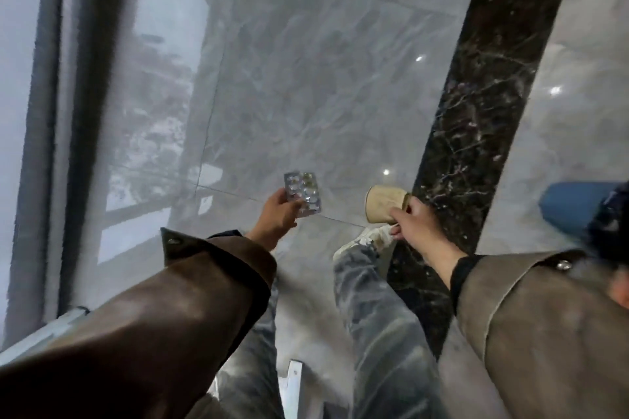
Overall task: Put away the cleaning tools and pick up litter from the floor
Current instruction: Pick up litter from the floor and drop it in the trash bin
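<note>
My left hand [274,218] holds a silver blister pack of pills [304,193] by its lower edge, above the grey marble floor. My right hand [413,221] grips a tan paper cup [384,203] lying on its side, its open mouth pointing left. Both hands are out in front of me at about the same height, a short gap between them. Brown jacket sleeves cover both forearms.
A dark marble strip [476,112] runs across the glossy grey floor [306,78] on the right. Tall window glass with dark frames [44,112] stands at the left. My jeans leg and white shoe [369,238] are below the hands. A blue object [571,207] lies at the right edge.
</note>
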